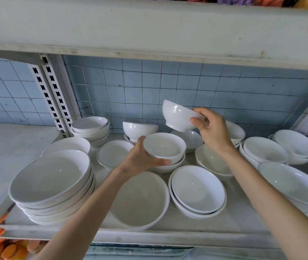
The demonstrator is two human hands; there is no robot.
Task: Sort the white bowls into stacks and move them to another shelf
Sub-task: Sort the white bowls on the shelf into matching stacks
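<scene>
My right hand [212, 131] holds a small white footed bowl [177, 116] by its rim, tilted and lifted above the shelf. My left hand [142, 158] grips a short stack of two small white bowls [164, 149] from the left side, thumb at the rim and fingers under it. Many more white bowls crowd the shelf [233, 218]: a tall stack of wide bowls [50, 184] at the front left, a shallow dish [140, 201] under my left forearm, and a nested pair [198, 192] at the front centre.
Behind stand a stack of small bowls [91, 128], a tipped bowl [140, 129] and a dark-rimmed bowl [113, 152]. More bowls [263, 152] fill the right side. A shelf board [149, 34] hangs low overhead; slotted uprights [53, 94] stand at the left. Orange items [1, 246] lie below.
</scene>
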